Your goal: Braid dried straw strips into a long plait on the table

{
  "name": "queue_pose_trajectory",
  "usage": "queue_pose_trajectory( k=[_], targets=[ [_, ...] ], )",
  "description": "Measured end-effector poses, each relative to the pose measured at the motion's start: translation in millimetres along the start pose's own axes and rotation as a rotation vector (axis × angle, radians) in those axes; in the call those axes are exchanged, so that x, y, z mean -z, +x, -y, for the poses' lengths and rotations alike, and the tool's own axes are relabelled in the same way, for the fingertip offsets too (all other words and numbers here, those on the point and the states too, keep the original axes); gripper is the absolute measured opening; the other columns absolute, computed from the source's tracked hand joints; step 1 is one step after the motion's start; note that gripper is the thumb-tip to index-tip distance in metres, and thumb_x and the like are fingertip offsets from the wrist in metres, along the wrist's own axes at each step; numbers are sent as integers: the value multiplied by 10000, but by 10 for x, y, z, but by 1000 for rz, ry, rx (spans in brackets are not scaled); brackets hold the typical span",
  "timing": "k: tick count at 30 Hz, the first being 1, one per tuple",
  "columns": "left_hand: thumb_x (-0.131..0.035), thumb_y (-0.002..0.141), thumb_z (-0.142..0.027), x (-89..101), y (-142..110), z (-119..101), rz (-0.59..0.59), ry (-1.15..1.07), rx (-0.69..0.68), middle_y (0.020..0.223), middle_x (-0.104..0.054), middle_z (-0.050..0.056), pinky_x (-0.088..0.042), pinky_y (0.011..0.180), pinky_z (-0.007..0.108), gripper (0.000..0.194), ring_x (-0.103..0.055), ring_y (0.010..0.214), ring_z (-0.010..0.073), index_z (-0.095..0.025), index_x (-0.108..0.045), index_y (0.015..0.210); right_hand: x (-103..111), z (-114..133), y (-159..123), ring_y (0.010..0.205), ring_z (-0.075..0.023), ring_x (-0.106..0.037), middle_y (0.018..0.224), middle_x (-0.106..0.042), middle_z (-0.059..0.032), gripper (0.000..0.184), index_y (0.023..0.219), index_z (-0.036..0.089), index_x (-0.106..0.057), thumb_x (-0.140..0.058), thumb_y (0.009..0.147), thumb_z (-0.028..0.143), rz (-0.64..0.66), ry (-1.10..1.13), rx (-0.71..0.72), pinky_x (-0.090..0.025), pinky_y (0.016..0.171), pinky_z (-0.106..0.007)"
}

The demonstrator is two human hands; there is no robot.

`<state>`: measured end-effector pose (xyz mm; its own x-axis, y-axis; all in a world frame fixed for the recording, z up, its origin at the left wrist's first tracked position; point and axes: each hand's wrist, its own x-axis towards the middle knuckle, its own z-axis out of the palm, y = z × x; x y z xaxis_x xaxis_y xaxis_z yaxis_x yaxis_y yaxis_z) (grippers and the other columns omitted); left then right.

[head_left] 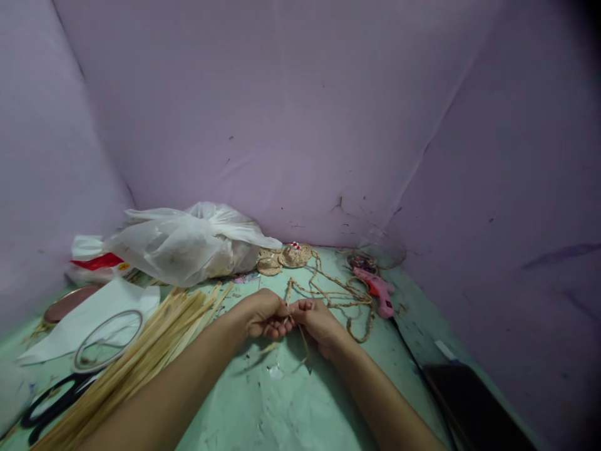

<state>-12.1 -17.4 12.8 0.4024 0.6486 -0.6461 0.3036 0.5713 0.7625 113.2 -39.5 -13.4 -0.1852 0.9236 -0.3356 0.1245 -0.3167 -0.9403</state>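
At the centre of the green table, my left hand (267, 315) and my right hand (313, 318) meet, each pinched closed on a braided straw cord (289, 291). Loose straw strands hang from between my fingers toward the tabletop. Beyond my right hand, the long finished length of the braid (335, 294) lies in loops. Behind my hands, several small woven straw hats (295, 255) rest near the wall, one with red and white decoration. My fingertips hide the exact spot where the strands cross.
Left of me lie a bundle of flat straw strips (159, 338), black-handled scissors (51, 401), a hoop (81, 354) and white paper (106, 313). A white plastic bag (188, 244) sits at the back. On the right are a pink glue gun (382, 291) and a dark flat device (474, 401).
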Motion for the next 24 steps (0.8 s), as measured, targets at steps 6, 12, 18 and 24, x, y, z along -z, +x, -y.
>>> queue_pose_trajectory(
  k=[6, 12, 18, 24],
  targets=[
    [-442, 642, -96, -21, 24, 31, -123, 173, -72, 355, -418, -23, -312, 328, 193, 154, -387, 282, 77, -119, -460, 491, 170, 33, 8, 419, -42, -336, 492, -485, 29, 56, 610, 118, -545, -523, 626, 168, 139, -165, 63, -222, 419, -173],
    [-460, 586, -130, -158, 41, 55, -321, 497, -65, 293, -354, -23, -262, 324, 224, 163, -347, 262, 104, -150, -419, 430, 139, 105, -101, 562, -129, -513, 610, -614, -53, 130, 658, 146, -634, -526, 591, 122, -87, -950, 289, -289, 485, -210],
    [-467, 565, -164, -231, -6, 45, -341, 306, -3, 292, -308, -40, -183, 325, 187, 190, -297, 265, 63, -153, -376, 399, -92, 345, -397, 683, -200, -604, 743, -663, -137, 196, 758, 158, -684, -515, 665, 195, -279, -1296, 132, -365, 562, -239],
    [-430, 556, -154, -197, -34, 29, -328, 277, -65, 247, -301, -36, -168, 305, 179, 180, -257, 238, 55, -150, -389, 381, -275, 348, -486, 660, -184, -602, 706, -664, -124, 183, 741, 163, -693, -531, 664, 199, -173, -1334, 212, -359, 558, -223]
  ],
)
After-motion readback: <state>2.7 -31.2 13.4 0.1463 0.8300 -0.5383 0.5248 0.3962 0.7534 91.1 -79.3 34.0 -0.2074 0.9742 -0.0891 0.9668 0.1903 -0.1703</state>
